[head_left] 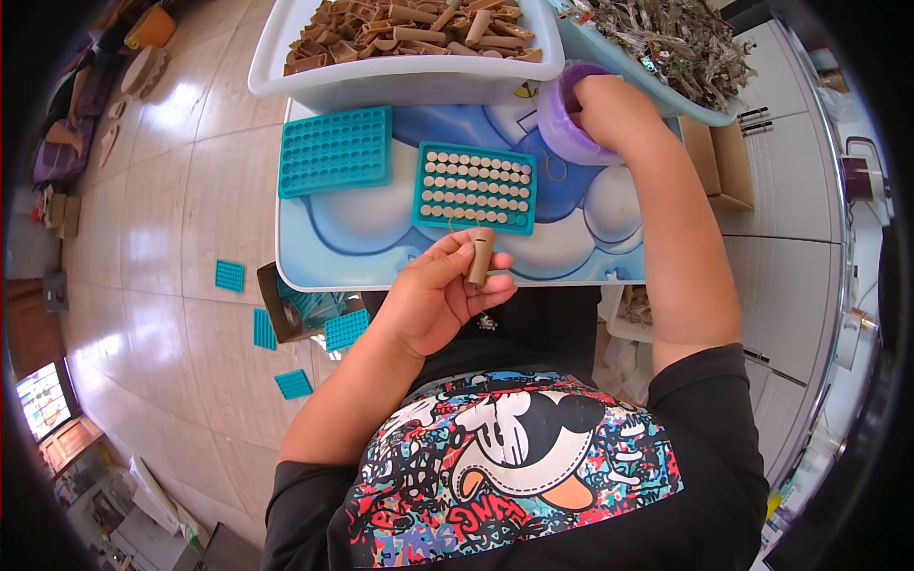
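My left hand point(428, 290) holds a short brown tube point(481, 259) with a dark slot near its top, pinched between thumb and fingers. A thin yellowish loop shows just above that tube. Beyond it lies a teal tray point(419, 186) filled with rows of small white round pieces, with a few bare teal spots at its lower right corner. My right hand point(609, 109) reaches into a purple bowl point(562, 133); its fingers are hidden inside. Beside the bowl, a thin loop point(557, 171) lies on the blue patterned table point(352, 238).
At the table's back stands a white bin point(400, 81) heaped with brown curved pieces, next to a light blue tub point(705, 116) of bundled wiry strands. Another teal tray point(336, 150) lies at left. Several small teal trays point(293, 383) and an open box point(286, 314) are on the floor.
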`<action>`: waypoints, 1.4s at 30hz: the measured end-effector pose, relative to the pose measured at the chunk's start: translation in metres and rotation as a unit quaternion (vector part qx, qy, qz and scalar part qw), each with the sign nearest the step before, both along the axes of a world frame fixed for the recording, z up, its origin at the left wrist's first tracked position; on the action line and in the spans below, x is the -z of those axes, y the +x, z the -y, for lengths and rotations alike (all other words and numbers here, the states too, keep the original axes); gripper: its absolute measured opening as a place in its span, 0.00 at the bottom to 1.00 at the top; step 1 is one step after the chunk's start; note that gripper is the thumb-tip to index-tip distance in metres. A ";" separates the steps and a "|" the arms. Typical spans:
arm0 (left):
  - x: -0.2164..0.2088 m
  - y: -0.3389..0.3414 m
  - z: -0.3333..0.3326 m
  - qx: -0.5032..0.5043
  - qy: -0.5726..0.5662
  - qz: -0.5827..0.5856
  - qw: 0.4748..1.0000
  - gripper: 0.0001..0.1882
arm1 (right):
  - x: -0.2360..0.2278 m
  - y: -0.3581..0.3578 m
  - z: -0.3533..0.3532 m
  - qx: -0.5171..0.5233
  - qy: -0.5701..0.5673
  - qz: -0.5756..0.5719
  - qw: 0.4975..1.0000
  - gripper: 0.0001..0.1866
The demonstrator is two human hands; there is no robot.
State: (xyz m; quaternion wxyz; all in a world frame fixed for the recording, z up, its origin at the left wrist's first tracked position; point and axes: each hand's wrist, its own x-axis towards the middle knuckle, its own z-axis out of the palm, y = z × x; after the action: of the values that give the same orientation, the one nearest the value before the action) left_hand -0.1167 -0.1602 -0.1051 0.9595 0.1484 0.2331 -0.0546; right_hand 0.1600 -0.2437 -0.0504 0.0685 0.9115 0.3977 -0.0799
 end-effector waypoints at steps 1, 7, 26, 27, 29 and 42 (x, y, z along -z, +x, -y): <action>0.004 0.000 0.000 -0.004 -0.005 0.011 1.000 0.16 | 0.003 0.000 -0.001 -0.002 -0.012 0.009 1.000 0.09; 0.002 -0.003 -0.002 0.000 0.016 0.014 1.000 0.14 | -0.005 -0.007 0.011 -0.006 0.100 -0.015 0.995 0.09; -0.001 -0.004 0.007 -0.008 0.058 -0.011 0.998 0.17 | 0.002 -0.045 0.044 0.050 0.461 0.016 0.886 0.12; 0.004 -0.004 0.007 -0.009 0.054 0.017 0.998 0.17 | -0.002 -0.050 0.045 0.026 0.479 0.007 0.877 0.13; 0.007 -0.004 0.006 -0.009 0.063 0.031 0.998 0.18 | -0.001 -0.062 0.049 0.002 0.498 -0.004 0.867 0.13; -0.004 -0.002 0.010 -0.021 0.056 -0.002 0.998 0.19 | 0.030 -0.166 0.060 -0.140 0.509 -0.150 0.836 0.07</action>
State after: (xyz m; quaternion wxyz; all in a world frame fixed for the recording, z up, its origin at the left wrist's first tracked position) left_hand -0.1187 -0.1702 -0.1014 0.9502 0.1970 0.2404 -0.0212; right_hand -0.0058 -0.3039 -0.0805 -0.4551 0.7290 0.5112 0.0083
